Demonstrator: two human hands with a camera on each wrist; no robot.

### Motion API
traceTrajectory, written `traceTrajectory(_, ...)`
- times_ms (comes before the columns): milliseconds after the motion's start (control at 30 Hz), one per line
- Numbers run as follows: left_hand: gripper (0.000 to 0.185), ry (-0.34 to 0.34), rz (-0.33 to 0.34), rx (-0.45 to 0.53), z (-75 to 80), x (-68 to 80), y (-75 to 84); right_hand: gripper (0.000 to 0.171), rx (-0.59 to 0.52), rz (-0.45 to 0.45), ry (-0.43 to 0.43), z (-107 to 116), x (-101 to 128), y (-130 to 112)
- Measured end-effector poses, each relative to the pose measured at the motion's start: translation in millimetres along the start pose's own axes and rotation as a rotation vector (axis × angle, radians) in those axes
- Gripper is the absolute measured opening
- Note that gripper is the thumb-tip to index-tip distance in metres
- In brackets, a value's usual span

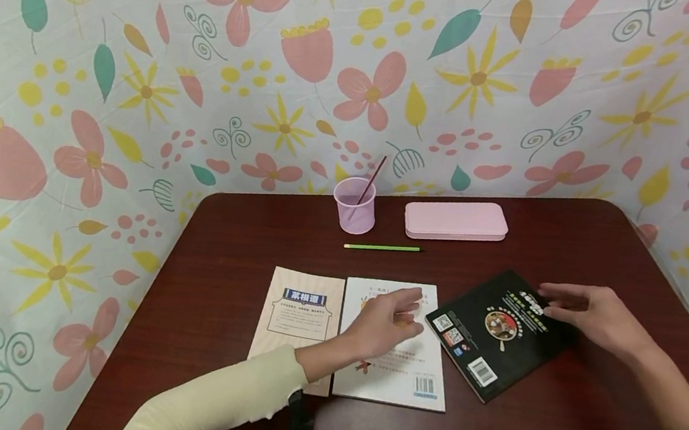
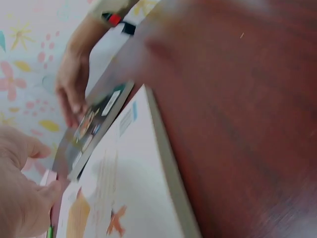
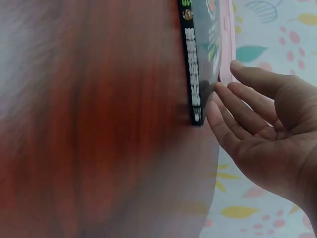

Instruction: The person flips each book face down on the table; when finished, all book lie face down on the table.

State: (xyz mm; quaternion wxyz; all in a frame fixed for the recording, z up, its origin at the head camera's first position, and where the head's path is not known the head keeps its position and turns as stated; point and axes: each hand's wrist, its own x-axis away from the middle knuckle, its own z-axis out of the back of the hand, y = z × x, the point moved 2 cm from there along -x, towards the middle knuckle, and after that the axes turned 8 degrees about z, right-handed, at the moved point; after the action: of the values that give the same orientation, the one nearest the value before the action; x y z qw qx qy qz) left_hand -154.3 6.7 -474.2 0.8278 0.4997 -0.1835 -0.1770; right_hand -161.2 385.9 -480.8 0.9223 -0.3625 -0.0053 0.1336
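Observation:
My left hand (image 1: 384, 326) hovers over a white book (image 1: 385, 383), fingers loosely extended and holding nothing. In the left wrist view, the hand (image 2: 22, 183) appears beside that book's far part. To the right a black book (image 1: 516, 362) lies tilted on the table, its near left corner close to the white one. My right hand (image 1: 605, 320) is at the black book's upper right corner with relaxed fingers. The right wrist view has its fingertips right by the book's spine end (image 3: 194, 84); whether they touch cannot be told. A beige book (image 1: 299, 321) lies left of the white one, partly under my left forearm.
Behind the books lies a green pencil (image 1: 382, 247). A pink cup (image 1: 355, 216) holding a dark red stick (image 1: 373, 179) stands at the back, beside a pink case (image 1: 456, 220). The dark red table (image 1: 216, 264) meets a floral cloth (image 1: 146, 40).

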Motion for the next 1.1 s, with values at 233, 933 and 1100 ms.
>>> traceTrajectory(233,0.068,-0.054,-0.068,-0.077,6.6,-19.0,-5.7,0.043,-0.042,0.028,0.024,4,22,10)
traceTrajectory(933,0.075,-0.202,-0.201,-0.398,-6.4,-50.7,-14.7,0.058,-0.148,0.103,0.020,1,45,28)
traceTrajectory(1100,0.072,-0.184,-0.229,-0.485,-10.1,-50.3,-14.4,0.054,-0.104,0.126,0.064,-1,43,29)
